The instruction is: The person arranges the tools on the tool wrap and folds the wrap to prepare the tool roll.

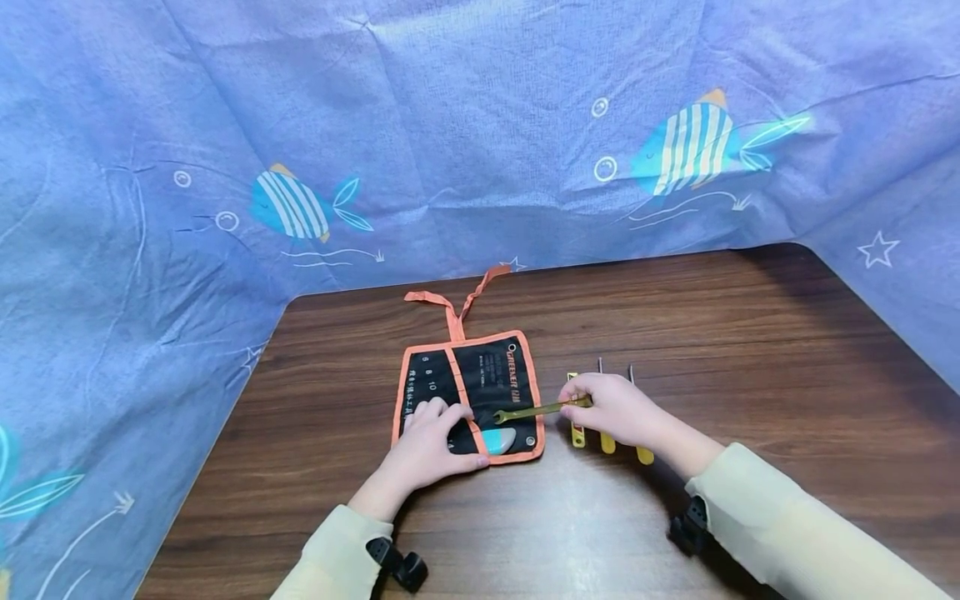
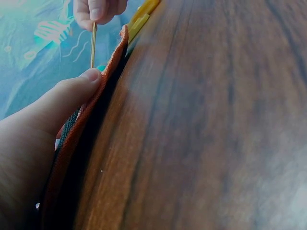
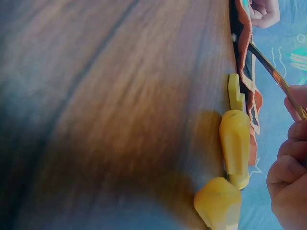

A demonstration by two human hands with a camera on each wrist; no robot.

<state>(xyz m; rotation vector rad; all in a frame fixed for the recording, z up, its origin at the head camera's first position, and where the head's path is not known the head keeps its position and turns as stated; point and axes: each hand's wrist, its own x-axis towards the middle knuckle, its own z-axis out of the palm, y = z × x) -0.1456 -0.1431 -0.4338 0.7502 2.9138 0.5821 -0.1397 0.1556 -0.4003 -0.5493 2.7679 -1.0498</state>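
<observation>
A black tool pouch (image 1: 491, 375) with orange trim lies spread on the table. My left hand (image 1: 427, 446) rests on its lower part, the index finger at the orange pocket edge and the thumb (image 2: 79, 91) along the bottom trim. Between thumb and fingers, my right hand (image 1: 618, 408) pinches a gold-coloured wrench (image 1: 532, 411) by one end. The wrench's open jaw points left over the pouch, near the pocket edge. A teal and grey rounded piece (image 1: 498, 440) shows beside the left thumb. Part of the pouch's left side is hidden under the left hand.
Beneath and beside the right hand lie two yellow-handled tools (image 3: 235, 141) with thin metal shafts and a flat yellow piece (image 1: 577, 437). Orange ties (image 1: 455, 321) stretch from the pouch toward the back edge. A blue fish-print cloth (image 1: 480, 125) hangs behind the wooden table (image 1: 300, 500).
</observation>
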